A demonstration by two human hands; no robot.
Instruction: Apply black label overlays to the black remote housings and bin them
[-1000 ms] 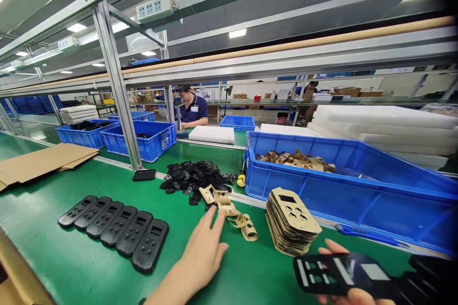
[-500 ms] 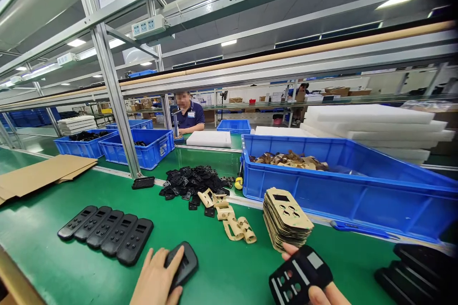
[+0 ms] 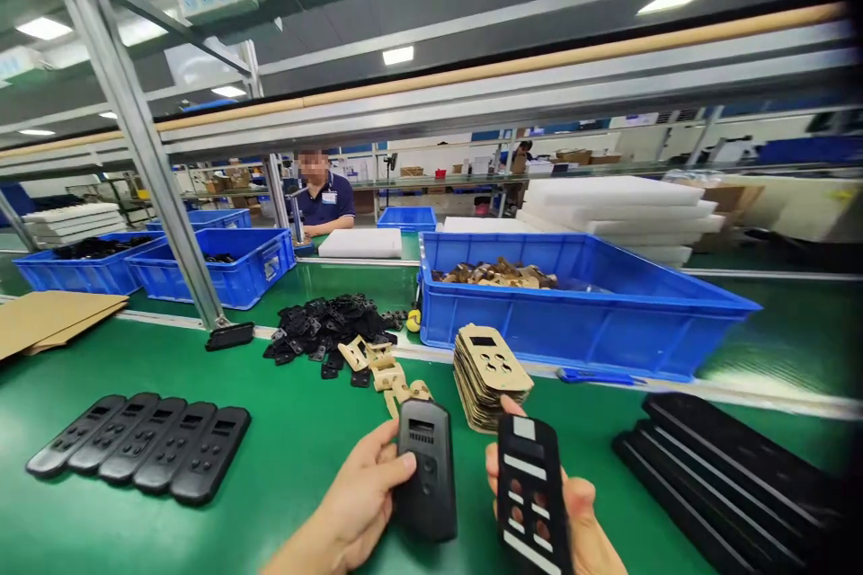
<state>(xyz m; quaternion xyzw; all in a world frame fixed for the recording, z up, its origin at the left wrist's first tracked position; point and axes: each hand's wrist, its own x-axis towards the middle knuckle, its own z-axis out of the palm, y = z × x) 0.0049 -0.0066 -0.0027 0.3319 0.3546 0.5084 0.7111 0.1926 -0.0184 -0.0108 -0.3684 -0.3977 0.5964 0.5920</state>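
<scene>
My left hand (image 3: 360,494) grips a black plastic handset shell (image 3: 435,508) by its left side, thumb on its front, raised above the green table. The shell has a small window with a slotted grid below it and round buttons. Beside it on the right, my right hand (image 3: 585,526) holds a thin black panel (image 3: 527,503) upright, with round holes and pale strips across it. The two pieces are close but apart. Just behind the panel stands a stack of tan die-cut sheets (image 3: 495,364). Several similar shells (image 3: 141,445) lie in a row at the left.
A large blue bin (image 3: 580,314) with tan scraps stands behind the stack, a blue cutter (image 3: 600,376) before it. Black cut pieces (image 3: 324,328) are heaped mid-table near curled tan scraps (image 3: 386,370). Long black panels (image 3: 715,476) are piled right. A metal post (image 3: 145,153) rises left; a person (image 3: 327,198) sits beyond.
My left hand has lifted the shell off the table and brought it right, near the panel. The right hand has turned the panel more upright. The view has swung right.
</scene>
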